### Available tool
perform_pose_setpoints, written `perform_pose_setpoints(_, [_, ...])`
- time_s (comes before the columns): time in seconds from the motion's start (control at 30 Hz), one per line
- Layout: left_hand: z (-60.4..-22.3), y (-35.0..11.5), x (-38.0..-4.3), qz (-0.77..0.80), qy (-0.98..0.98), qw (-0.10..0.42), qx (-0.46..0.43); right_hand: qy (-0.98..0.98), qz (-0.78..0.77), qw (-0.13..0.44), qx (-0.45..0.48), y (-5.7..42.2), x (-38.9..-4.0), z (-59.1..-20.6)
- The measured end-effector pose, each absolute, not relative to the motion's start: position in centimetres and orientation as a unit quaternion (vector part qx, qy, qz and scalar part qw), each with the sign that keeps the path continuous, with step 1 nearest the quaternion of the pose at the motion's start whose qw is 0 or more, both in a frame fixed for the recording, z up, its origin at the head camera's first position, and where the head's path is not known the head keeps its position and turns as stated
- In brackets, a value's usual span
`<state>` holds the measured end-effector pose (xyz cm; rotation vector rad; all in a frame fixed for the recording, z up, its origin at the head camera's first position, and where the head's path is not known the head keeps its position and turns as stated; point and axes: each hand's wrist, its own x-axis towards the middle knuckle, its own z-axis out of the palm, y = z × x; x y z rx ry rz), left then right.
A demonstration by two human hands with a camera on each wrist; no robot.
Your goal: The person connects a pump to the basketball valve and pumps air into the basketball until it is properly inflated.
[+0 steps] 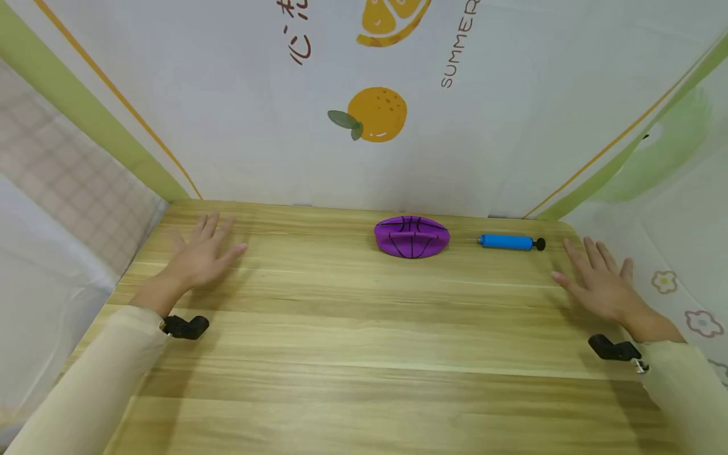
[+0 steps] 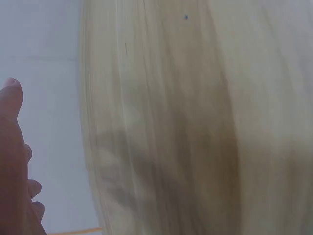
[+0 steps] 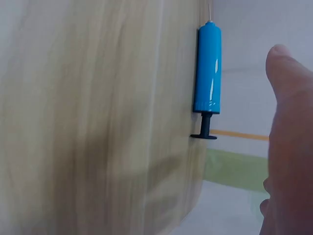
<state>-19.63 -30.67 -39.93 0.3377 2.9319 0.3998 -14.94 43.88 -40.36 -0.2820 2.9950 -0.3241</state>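
Note:
My left hand (image 1: 199, 256) is spread above the left end of the wooden table, holding nothing. On the opposite side my right hand (image 1: 605, 284) is likewise spread and holds nothing, over the table's right edge. Nearest to it lies a blue hand pump (image 1: 506, 242) with a black handle and a thin needle pointing left; the right wrist view shows the same pump (image 3: 209, 68) beyond the thumb. A deflated purple ball (image 1: 412, 237) with black basketball lines, caved in along its middle, rests left of the needle near the back edge.
The wooden table (image 1: 364, 328) has pale and dark grain. A white cloth (image 1: 256, 139) with printed oranges and lettering hangs along its back edge, and more cloth covers both sides. Black wrist mounts (image 1: 184, 327) sit at both cuffs.

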Motion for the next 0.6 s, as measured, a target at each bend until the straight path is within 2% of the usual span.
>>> perform_pose_setpoints(0.3, [-38.6,-25.1,-22.2,0.130,0.976,0.077,0.158,0.985,-0.117,0.041,-0.121,41.2,-16.5,-39.2])
perform_pose_setpoints(0.6, [-37.2,-15.7,-25.1,0.104,0.963,0.062,0.240,0.981,-0.111,0.052,-0.152,38.1,-19.3,-39.3])
